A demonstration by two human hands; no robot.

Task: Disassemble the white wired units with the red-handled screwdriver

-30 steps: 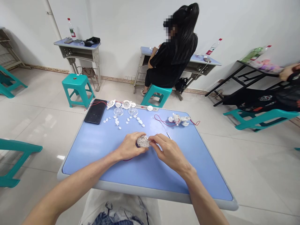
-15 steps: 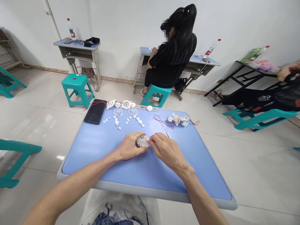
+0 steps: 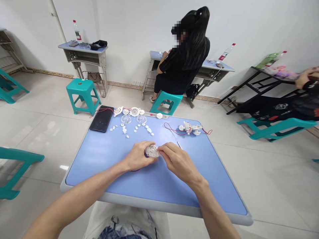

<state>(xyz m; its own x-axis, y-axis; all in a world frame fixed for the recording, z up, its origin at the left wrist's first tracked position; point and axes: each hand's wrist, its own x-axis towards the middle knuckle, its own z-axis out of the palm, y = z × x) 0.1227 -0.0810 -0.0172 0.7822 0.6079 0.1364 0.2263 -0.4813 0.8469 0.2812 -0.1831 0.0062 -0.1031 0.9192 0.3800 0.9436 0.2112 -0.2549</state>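
My left hand (image 3: 140, 155) wraps its thumb and fingers round a clear round plastic casing (image 3: 152, 151), held just over the blue desk. At the casing's right edge, the fingertips of my right hand (image 3: 175, 159) are pinched together; anything between them is too small to make out. A bit of red wire (image 3: 136, 170) shows beneath my left hand. Beyond the hands lie several small white plastic parts (image 3: 124, 130) and two clear domed pieces (image 3: 126, 119). A thin metal rod (image 3: 179, 145) rests behind my right hand.
A black phone (image 3: 102, 119) lies at the desk's far left corner. White discs with red wires (image 3: 135, 112) line the back edge. A white assembly with wires (image 3: 191, 128) sits at the back right. A seated person (image 3: 185, 56) works at another desk beyond a green stool (image 3: 166, 103).
The fingers of my right hand have shifted slightly at the casing's edge. My left hand keeps its hold, and the camera view has tilted a little.
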